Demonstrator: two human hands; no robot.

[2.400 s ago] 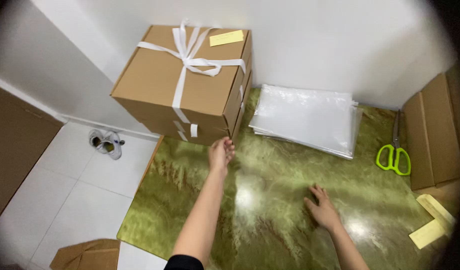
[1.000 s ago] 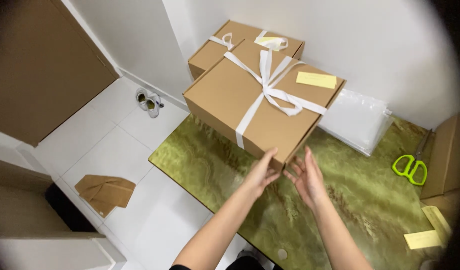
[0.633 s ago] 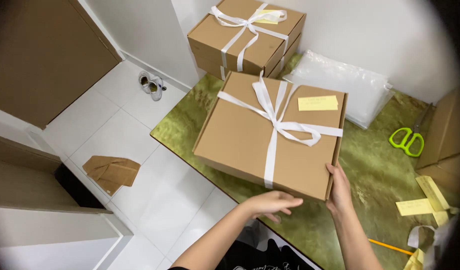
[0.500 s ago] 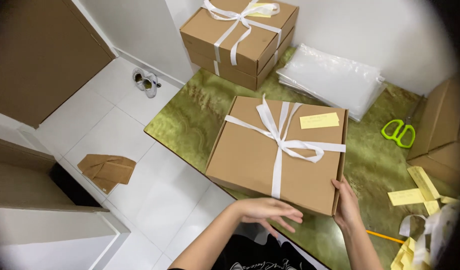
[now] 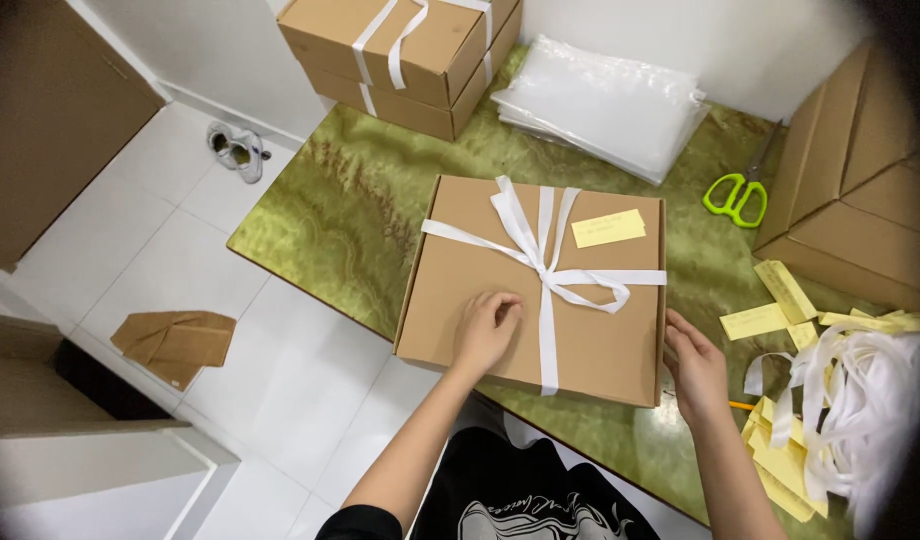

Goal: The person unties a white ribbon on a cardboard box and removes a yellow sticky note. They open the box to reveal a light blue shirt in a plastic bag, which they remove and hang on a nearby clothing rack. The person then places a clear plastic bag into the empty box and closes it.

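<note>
A flat brown cardboard box tied with a white ribbon bow lies on the green marbled table in front of me. A yellow label sits on its lid near the bow. My left hand rests on the lid with fingers curled, left of the ribbon. My right hand touches the box's near right corner with its fingers spread.
Stacked ribboned boxes stand at the table's far left, clear plastic bags behind, green scissors and folded cartons at right. Yellow labels and loose white ribbon lie near right. Shoes and cardboard scrap are on the floor.
The ribboned box came down from the stack onto the table in front of me. My left hand moved onto its lid; my right hand stays at its near right corner.
</note>
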